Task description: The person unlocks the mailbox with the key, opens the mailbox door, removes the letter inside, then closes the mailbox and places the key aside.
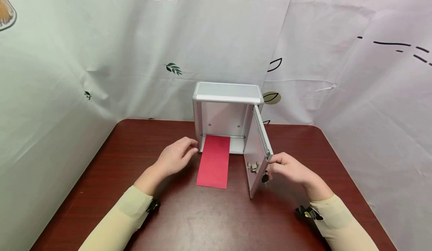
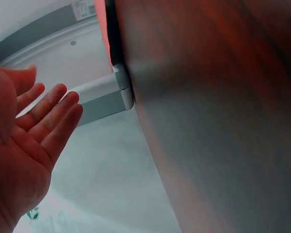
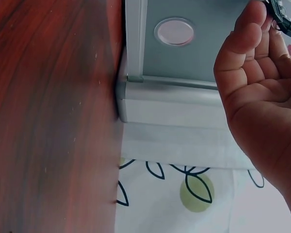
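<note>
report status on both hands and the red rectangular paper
Left hand empty, beside silver metal box. Right hand on its open silver-framed door. Red rectangular paper juts from box, likely in door's swing.

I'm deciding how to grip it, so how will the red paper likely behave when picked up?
The red paper is probably light, since it looks sheet-thin. It may hold its shape fairly well: it extends out of the box straight, with no visible creases. Its smooth, flat face suggests it could slide easily if pushed.
</note>
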`<state>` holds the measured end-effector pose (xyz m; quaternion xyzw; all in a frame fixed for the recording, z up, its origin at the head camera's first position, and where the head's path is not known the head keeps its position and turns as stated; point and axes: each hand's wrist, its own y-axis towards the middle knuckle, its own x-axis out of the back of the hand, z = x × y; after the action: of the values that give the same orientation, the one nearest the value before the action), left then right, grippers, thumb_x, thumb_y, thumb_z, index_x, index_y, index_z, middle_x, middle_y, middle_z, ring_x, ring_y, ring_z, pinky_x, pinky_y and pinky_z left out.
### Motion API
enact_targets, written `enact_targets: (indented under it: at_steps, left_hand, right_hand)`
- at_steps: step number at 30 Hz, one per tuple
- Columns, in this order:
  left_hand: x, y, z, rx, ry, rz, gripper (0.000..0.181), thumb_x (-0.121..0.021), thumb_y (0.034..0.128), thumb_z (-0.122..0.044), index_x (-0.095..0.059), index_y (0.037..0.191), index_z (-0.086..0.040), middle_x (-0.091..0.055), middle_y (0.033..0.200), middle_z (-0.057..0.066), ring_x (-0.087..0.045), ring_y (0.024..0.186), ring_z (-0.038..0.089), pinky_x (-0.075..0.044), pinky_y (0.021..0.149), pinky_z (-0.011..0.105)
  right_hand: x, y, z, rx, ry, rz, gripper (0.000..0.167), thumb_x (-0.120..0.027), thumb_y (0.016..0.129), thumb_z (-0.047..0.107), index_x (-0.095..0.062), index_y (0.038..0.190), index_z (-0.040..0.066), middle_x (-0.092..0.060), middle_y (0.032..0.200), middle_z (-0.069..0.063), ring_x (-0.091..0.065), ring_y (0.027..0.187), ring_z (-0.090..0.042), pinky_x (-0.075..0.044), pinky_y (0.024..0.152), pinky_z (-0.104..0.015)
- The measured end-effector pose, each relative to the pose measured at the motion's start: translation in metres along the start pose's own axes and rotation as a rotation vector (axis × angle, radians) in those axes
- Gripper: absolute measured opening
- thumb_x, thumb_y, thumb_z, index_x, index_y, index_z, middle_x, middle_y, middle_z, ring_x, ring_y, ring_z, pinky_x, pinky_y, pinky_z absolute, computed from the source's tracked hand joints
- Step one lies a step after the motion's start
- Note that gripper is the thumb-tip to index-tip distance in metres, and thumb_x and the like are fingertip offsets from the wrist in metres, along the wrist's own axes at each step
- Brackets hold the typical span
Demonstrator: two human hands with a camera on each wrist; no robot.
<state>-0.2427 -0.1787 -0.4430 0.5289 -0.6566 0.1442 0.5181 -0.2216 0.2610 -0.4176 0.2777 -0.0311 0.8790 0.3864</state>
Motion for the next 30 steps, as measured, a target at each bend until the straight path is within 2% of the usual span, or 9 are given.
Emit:
enact_targets:
  at_steps: [3,6,8,11,14,17,25,28,30]
  left_hand:
    - [-0.002,0.000,-0.002,-0.149,0.071,0.035,0.028,-0.079,0.1054,-0.018,-0.074,0.130,-0.008,-0.076,0.125,0.004,-0.075,0.112,0.024,-0.064,0.089,0.048]
    - [-0.005,0.001,-0.003,-0.286,0.123,0.056,0.034,-0.085,0.0994,-0.013,-0.074,0.131,-0.007,-0.077,0.125,0.005,-0.075,0.115,0.023,-0.066,0.087,0.045]
    - [-0.008,0.003,-0.002,-0.348,0.157,0.080,0.039,-0.089,0.0958,-0.009,-0.075,0.132,-0.007,-0.077,0.128,0.005,-0.074,0.119,0.023,-0.066,0.089,0.043]
    - [-0.012,0.007,-0.001,-0.410,0.225,0.126,0.047,-0.092,0.0915,-0.007,-0.074,0.135,-0.006,-0.076,0.135,0.007,-0.072,0.127,0.024,-0.065,0.095,0.041]
    - [-0.015,0.012,0.000,-0.447,0.292,0.166,0.052,-0.093,0.0896,-0.006,-0.074,0.138,-0.007,-0.073,0.141,0.009,-0.069,0.133,0.026,-0.063,0.100,0.041]
    - [-0.017,0.017,-0.002,-0.473,0.350,0.197,0.049,-0.089,0.0929,-0.004,-0.074,0.140,-0.007,-0.072,0.144,0.011,-0.068,0.137,0.028,-0.062,0.105,0.042]
    - [-0.024,0.025,-0.013,-0.478,0.513,0.355,0.056,-0.080,0.0998,-0.001,-0.067,0.154,-0.008,-0.064,0.158,0.012,-0.058,0.150,0.029,-0.055,0.115,0.040]
    - [-0.030,0.028,-0.016,-0.498,0.575,0.402,0.059,-0.080,0.1018,-0.004,-0.063,0.158,-0.010,-0.060,0.163,0.012,-0.054,0.153,0.030,-0.051,0.119,0.039]
    - [-0.033,0.030,-0.017,-0.494,0.602,0.418,0.061,-0.081,0.1021,-0.006,-0.062,0.160,-0.010,-0.058,0.164,0.012,-0.053,0.154,0.031,-0.049,0.121,0.040]
  right_hand:
    - [0.003,-0.001,-0.001,-0.001,0.012,0.002,0.026,-0.055,0.095,-0.009,-0.076,0.083,0.002,-0.070,0.069,-0.016,-0.068,0.070,-0.015,-0.060,0.069,-0.035]
    - [0.005,-0.002,-0.002,-0.002,0.029,-0.001,0.026,-0.055,0.093,-0.010,-0.075,0.080,0.001,-0.070,0.068,-0.005,-0.066,0.069,-0.011,-0.059,0.066,-0.036]
    - [0.007,-0.002,-0.003,-0.001,0.046,0.003,0.026,-0.054,0.093,-0.011,-0.074,0.080,-0.001,-0.070,0.070,0.002,-0.066,0.069,-0.013,-0.059,0.065,-0.038]
    - [0.009,-0.002,-0.003,0.000,0.080,0.016,0.026,-0.052,0.094,-0.012,-0.073,0.080,-0.003,-0.070,0.072,0.003,-0.066,0.068,-0.016,-0.059,0.065,-0.040]
    - [0.010,-0.002,-0.003,0.006,0.113,0.027,0.027,-0.051,0.095,-0.012,-0.072,0.080,-0.004,-0.069,0.072,0.000,-0.065,0.069,-0.018,-0.059,0.066,-0.041]
    - [0.011,-0.002,-0.004,0.012,0.143,0.036,0.026,-0.051,0.095,-0.012,-0.071,0.081,-0.005,-0.068,0.073,-0.002,-0.065,0.069,-0.019,-0.060,0.066,-0.040]
    - [0.010,-0.003,-0.004,0.017,0.196,0.046,0.025,-0.049,0.096,-0.012,-0.069,0.082,-0.008,-0.067,0.073,-0.003,-0.064,0.069,-0.019,-0.059,0.066,-0.039]
    - [0.010,-0.003,-0.005,0.017,0.206,0.050,0.024,-0.049,0.096,-0.012,-0.068,0.082,-0.009,-0.067,0.074,-0.001,-0.064,0.068,-0.021,-0.059,0.066,-0.041]
    - [0.010,-0.003,-0.005,0.016,0.209,0.053,0.024,-0.049,0.096,-0.012,-0.068,0.082,-0.009,-0.065,0.072,-0.007,-0.064,0.068,-0.023,-0.060,0.066,-0.039]
